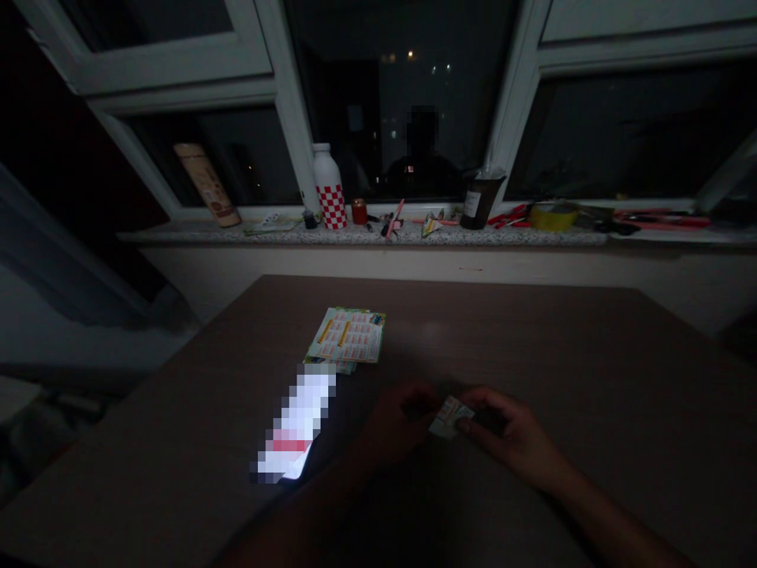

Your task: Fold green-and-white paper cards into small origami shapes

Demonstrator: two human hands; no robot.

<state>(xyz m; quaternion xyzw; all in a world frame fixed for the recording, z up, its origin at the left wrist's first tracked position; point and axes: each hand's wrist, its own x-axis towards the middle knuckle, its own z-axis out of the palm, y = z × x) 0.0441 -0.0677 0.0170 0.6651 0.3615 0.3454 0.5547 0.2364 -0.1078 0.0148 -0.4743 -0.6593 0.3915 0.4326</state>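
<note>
In dim light over the table, my right hand (520,438) pinches a small folded piece of printed paper (445,422) between thumb and fingers. From the other side, my left hand (399,414) has its fingers closed at the paper's left edge; shadow covers most of them. White with orange and dark print, the paper resembles the sheets in the stack of printed sheets (348,335) farther back. Left of my left forearm lies a phone (296,422) with its screen lit, close to the stack's near corner.
A brown table (502,331) reaches a windowsill (272,235). Along the sill stand a tan cylinder (206,185), a red-checked white bottle (330,189), a small red jar (359,211), a dark drink cup (478,201), a yellow tape roll (553,217) and loose pens.
</note>
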